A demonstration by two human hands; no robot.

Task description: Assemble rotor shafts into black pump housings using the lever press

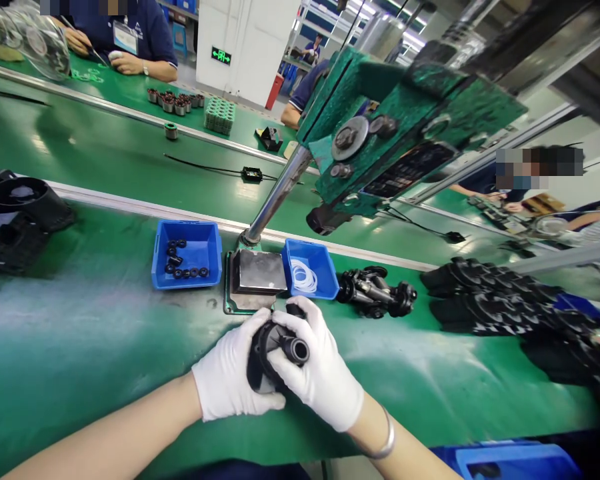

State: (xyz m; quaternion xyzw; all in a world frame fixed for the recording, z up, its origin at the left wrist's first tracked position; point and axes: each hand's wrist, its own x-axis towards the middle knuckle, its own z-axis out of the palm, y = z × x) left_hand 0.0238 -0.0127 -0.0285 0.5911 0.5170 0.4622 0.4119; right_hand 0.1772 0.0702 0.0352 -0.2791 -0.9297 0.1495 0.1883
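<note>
Between my two white-gloved hands is a black plastic pump housing (266, 347), round with a short tube sticking up toward me. My left hand (233, 370) wraps its left side, thumb underneath. My right hand (320, 363) is closed around its right side and the tube, hiding much of that side. Just beyond stands the green arbor press (375, 133) with a metal block (260, 270) on its base. Left of that block a blue bin (187, 277) holds several small black rings (180, 272). To its right another blue bin (323, 267) holds white rings (303, 275).
Black molded parts (377, 292) lie right of the bins, with a large stack of black housings (495, 297) farther right. A black fan-like unit (20, 207) sits at the left. Behind a metal rail, co-workers (135, 40) sit along a green conveyor (120, 160).
</note>
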